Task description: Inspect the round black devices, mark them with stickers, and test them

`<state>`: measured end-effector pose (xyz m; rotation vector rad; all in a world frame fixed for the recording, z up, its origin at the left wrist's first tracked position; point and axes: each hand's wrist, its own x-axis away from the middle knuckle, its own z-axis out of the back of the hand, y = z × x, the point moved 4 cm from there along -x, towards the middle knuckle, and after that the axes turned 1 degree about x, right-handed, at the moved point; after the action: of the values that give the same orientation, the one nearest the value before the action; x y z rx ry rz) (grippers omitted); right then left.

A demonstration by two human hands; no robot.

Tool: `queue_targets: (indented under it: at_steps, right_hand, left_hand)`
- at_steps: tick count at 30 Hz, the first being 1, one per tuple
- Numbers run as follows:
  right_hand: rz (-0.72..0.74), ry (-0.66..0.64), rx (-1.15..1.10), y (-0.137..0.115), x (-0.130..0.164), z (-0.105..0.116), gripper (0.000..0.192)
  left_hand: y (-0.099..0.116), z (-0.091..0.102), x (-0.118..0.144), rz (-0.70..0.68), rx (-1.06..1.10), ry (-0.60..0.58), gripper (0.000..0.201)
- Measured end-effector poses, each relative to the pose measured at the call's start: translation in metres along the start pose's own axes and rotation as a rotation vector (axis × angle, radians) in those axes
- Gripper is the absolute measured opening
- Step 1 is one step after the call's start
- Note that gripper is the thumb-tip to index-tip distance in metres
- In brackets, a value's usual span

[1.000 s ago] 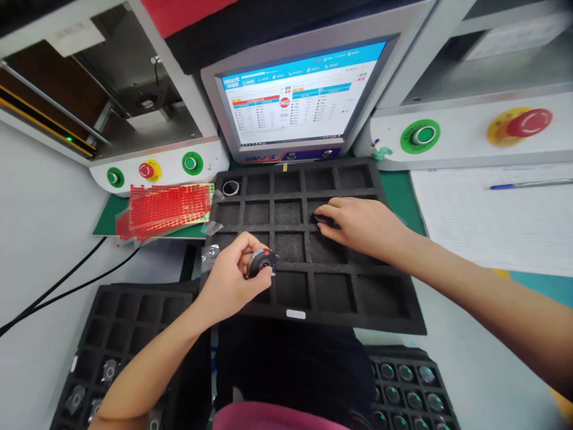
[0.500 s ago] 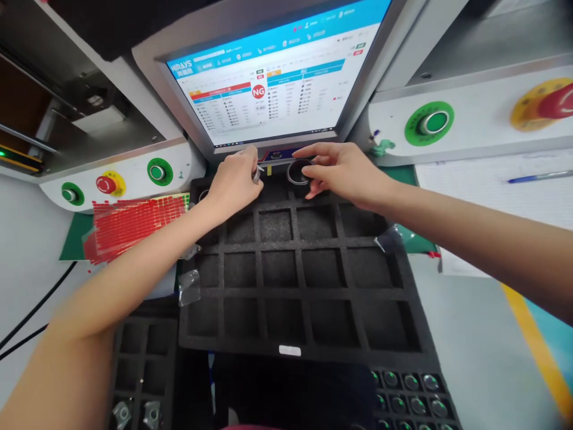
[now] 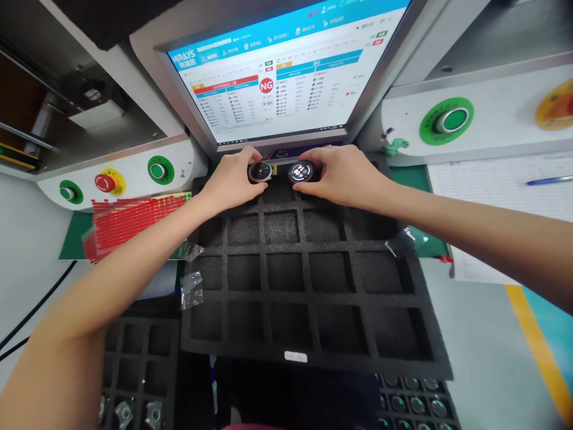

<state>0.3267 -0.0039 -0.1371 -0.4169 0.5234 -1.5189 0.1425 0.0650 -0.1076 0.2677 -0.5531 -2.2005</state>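
A factory workstation is indicated by a grey-framed rectangular monitor [image 3: 290, 83], round green push-buttons [image 3: 453, 120] set in white machine panels [image 3: 499, 113], and a black foam compartment tray [image 3: 250, 353].

Left arm [image 3: 143, 257] and right arm [image 3: 470, 230] stretch forward, left hand [image 3: 233, 181] and right hand [image 3: 347, 177] near each other, both curled into a pinch

Watches [image 3: 301, 172] at far edge of tray [image 3: 304, 248] | monitor [image 3: 286, 77] behind tray | sheets [image 3: 129, 227] left | pen [image 3: 548, 180] on paper [image 3: 492, 215] (right)

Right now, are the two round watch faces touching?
Apart: in the head view, a dark gap separates the left watch face from the right watch face.
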Motion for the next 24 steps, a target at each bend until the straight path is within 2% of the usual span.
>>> queue_targets:
  at_steps: [3,6,12,16,21,24]
  right_hand:
    - [0.045,-0.056,0.323,-0.015,0.002,0.005,0.045]
    - [-0.003,-0.105,0.45,-0.022,0.003,0.003,0.049]
    - [-0.092,-0.044,0.457,-0.027,0.002,-0.003,0.049]
    - [-0.068,0.007,0.474,-0.023,0.009,-0.003,0.055]
    - [0.02,-0.025,0.459,-0.004,0.022,0.006,0.036]
    - [0.072,-0.053,0.412,0.001,0.024,0.009,0.032]
  left_hand:
    - [-0.003,0.009,0.011,0.005,-0.011,-0.027,0.047]
    - [-0.014,0.03,0.029,0.049,-0.053,-0.011,0.043]
    - [-0.06,0.092,0.071,0.215,-0.145,0.134,0.024]
    - [-0.085,0.124,0.098,0.328,-0.187,0.204,0.021]
    - [-0.111,0.15,0.115,0.419,-0.271,0.271,0.027]
    - [-0.128,0.153,0.116,0.439,-0.221,0.345,0.026]
